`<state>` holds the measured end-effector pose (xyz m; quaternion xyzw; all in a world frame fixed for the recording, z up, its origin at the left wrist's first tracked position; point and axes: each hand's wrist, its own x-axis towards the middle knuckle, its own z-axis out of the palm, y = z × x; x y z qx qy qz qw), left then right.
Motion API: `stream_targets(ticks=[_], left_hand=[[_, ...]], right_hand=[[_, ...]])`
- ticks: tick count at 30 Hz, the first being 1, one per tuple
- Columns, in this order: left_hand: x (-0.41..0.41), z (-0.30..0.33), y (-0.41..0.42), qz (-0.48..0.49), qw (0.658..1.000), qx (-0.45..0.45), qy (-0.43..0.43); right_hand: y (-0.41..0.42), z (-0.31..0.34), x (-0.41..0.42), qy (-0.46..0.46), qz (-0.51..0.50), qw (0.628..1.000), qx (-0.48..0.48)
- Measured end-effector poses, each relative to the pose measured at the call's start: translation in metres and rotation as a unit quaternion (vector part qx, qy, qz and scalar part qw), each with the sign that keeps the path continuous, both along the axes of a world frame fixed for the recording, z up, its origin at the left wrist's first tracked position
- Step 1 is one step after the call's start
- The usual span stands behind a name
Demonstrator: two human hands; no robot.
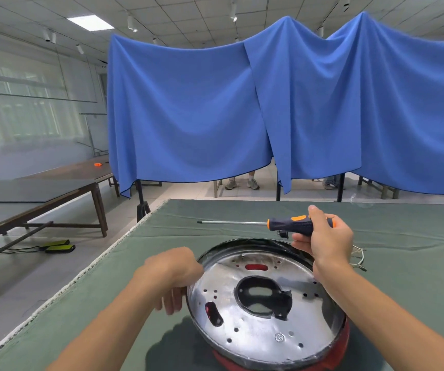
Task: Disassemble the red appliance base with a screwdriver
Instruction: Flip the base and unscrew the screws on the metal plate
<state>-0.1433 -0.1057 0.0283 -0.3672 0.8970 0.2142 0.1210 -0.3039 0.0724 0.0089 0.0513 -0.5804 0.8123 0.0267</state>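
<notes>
- Nearest the camera, the red appliance base [330, 356] stands on the green-covered table [135, 263], tilted so its shiny metal plate [255, 325] faces up; only a strip of red shows under the near rim.
- Left hand [172, 274] rests at the base's left rim; its fingers [171, 303] curl down over the edge, apparently steadying it, though the grip itself is partly hidden behind the wrist.
- Right hand [325, 239] holds the screwdriver [290, 224] above the far rim, fingers wrapped around the black and orange handle, thumb up; the shaft points left, away from the fingers, level and well clear of the plate.
- Judged by looks, the base is rigid sheet metal on a plastic body, moderately light and liable to rock on its tilt; the rim by the left fingers seems the best place to brace it.
- Plate edges and cut-outs may be sharp.
- No screw heads can be made out among the many small holes; the near side of the base is cut off by the frame.
- Beyond the right wrist lies a small wire part [359, 259], unclear in detail.
</notes>
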Motion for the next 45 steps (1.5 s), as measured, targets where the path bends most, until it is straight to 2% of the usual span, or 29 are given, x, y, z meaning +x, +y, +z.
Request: stream_targets(ticks=[2,3,5,7,12,20,30,36,41,45], left_hand=[[-0.014,-0.007,-0.008,-0.014,0.995,-0.071,0.071],[-0.023,-0.012,-0.009,-0.028,0.990,-0.077,0.113],[-0.039,-0.023,-0.008,-0.047,0.981,-0.033,0.187],[-0.047,-0.030,-0.009,-0.037,0.974,0.025,0.224],[-0.047,-0.028,-0.017,0.008,0.977,0.072,0.200],[-0.049,-0.026,-0.010,0.063,0.977,0.020,0.201],[-0.035,-0.035,-0.024,0.107,0.965,0.106,0.215],[-0.040,-0.034,-0.013,0.117,0.958,0.109,0.239],[-0.036,-0.042,-0.003,0.076,0.974,0.009,0.213],[-0.037,-0.041,0.004,0.033,0.974,-0.103,0.198]], right_hand=[[-0.002,0.001,0.000,0.004,0.001,1.000,0.003],[-0.002,0.001,0.001,0.005,0.002,1.000,0.005],[-0.002,0.001,0.003,0.011,0.002,1.000,0.007],[0.001,0.001,0.004,0.024,0.000,1.000,0.010],[0.009,0.010,0.001,0.058,-0.017,0.998,0.030],[-0.003,0.011,0.008,0.069,-0.003,0.997,0.033],[-0.007,0.019,0.015,0.118,0.013,0.991,0.056],[-0.011,0.015,0.016,0.124,-0.009,0.990,0.063],[-0.013,0.034,0.016,0.207,-0.040,0.974,0.080],[-0.015,0.051,0.024,0.312,-0.056,0.941,0.117]])
